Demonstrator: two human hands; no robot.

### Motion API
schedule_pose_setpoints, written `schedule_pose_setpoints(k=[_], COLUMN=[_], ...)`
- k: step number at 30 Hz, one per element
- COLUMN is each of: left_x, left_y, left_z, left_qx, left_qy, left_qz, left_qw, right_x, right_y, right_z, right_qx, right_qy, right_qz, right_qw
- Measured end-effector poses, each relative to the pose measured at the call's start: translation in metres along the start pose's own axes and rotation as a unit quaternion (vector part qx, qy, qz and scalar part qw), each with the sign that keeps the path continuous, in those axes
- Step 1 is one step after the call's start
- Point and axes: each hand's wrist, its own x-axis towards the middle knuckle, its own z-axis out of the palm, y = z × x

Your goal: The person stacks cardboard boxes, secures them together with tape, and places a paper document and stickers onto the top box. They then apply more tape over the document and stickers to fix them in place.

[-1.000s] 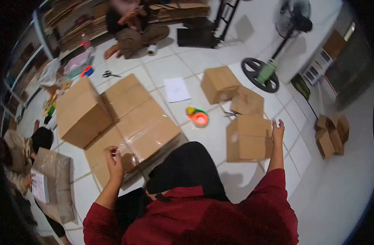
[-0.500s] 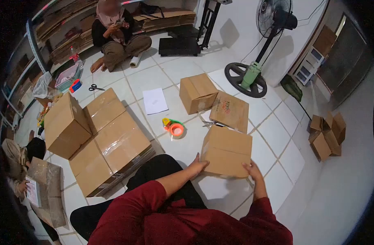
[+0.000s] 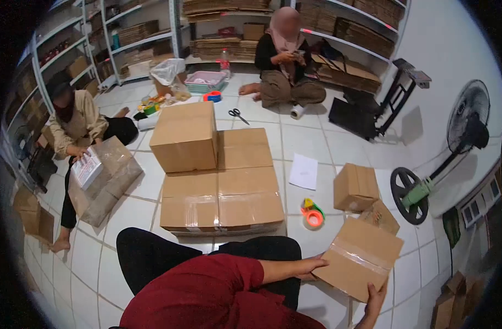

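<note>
A small cardboard box (image 3: 362,252) is held between my two hands, tilted, with a strip of clear tape across the face that shows. My left hand (image 3: 311,266) grips its left edge, the thumb on top. At the near right corner my right hand (image 3: 376,299) closes on the box, fingers partly hidden. Just beyond lie a flat piece of printed cardboard (image 3: 383,217) and another small closed box (image 3: 356,187). Left of these, a tape dispenser with an orange core (image 3: 313,219) rests on the tiles near a white sheet of paper (image 3: 303,171).
Large taped boxes (image 3: 245,197) stand before my knees, one box (image 3: 184,137) stacked on top. Scissors (image 3: 238,115) lie behind them. A person (image 3: 78,126) at left handles a white packet on a box; another person (image 3: 286,66) sits behind. A fan (image 3: 410,194) stands right.
My view has swung left, bringing the shelves and the person at left into fuller sight. The box in my hands has been turned, and its taped face now shows.
</note>
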Motion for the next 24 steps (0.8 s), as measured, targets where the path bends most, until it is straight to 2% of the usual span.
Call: schedule_pose_setpoints(k=[1, 2, 3, 5, 6, 8, 9, 11, 14, 16, 17, 19, 20, 22, 24], left_x=[0.0, -0.002, -0.009, -0.034, -0.053, -0.076, -0.103, -0.141, -0.178, -0.195, -0.198, -0.199, -0.207, -0.241, -0.288], left_y=[0.003, 0.006, 0.022, 0.064, 0.092, 0.13, 0.157, 0.196, 0.242, 0.27, 0.277, 0.286, 0.291, 0.29, 0.298], left_z=[-0.004, -0.008, -0.014, -0.017, -0.014, -0.046, -0.036, -0.052, -0.089, -0.114, -0.133, -0.172, -0.17, -0.136, -0.111], left_qx=[-0.014, -0.028, -0.009, -0.007, 0.096, 0.095, 0.159, 0.165, 0.133, 0.185, 0.181, 0.392, 0.386, 0.494, 0.509], left_qy=[-0.029, -0.058, -0.047, -0.002, 0.046, 0.129, 0.17, 0.255, 0.308, 0.348, 0.352, 0.429, 0.432, 0.379, 0.459], left_qz=[0.063, 0.125, 0.131, 0.196, 0.272, 0.223, 0.296, 0.254, 0.276, 0.257, 0.259, 0.197, 0.198, 0.306, 0.371], left_qw=[0.997, 0.99, 0.99, 0.981, 0.956, 0.961, 0.926, 0.918, 0.901, 0.882, 0.881, 0.79, 0.791, 0.72, 0.627], right_x=[0.003, 0.007, 0.014, 0.03, 0.039, 0.072, 0.082, 0.112, 0.163, 0.198, 0.205, 0.215, 0.224, 0.236, 0.233], right_y=[-0.021, -0.042, -0.059, -0.087, -0.101, -0.109, -0.124, -0.14, -0.143, -0.129, -0.12, -0.107, -0.108, -0.103, -0.108], right_z=[0.006, 0.015, 0.028, 0.062, 0.079, 0.117, 0.145, 0.201, 0.296, 0.359, 0.386, 0.431, 0.447, 0.476, 0.48], right_qx=[0.002, 0.008, 0.013, 0.02, 0.026, 0.096, 0.125, 0.174, 0.211, 0.235, 0.233, 0.224, 0.22, 0.184, 0.213], right_qy=[-0.007, -0.021, -0.037, -0.048, -0.053, -0.123, -0.142, -0.205, -0.31, -0.383, -0.388, -0.392, -0.395, -0.372, -0.394], right_qz=[-0.003, -0.059, -0.113, -0.136, -0.163, -0.117, -0.099, -0.072, -0.06, -0.024, -0.023, 0.073, 0.075, 0.061, 0.028], right_qw=[1.0, 0.998, 0.993, 0.989, 0.985, 0.981, 0.977, 0.96, 0.925, 0.893, 0.892, 0.889, 0.889, 0.908, 0.894])
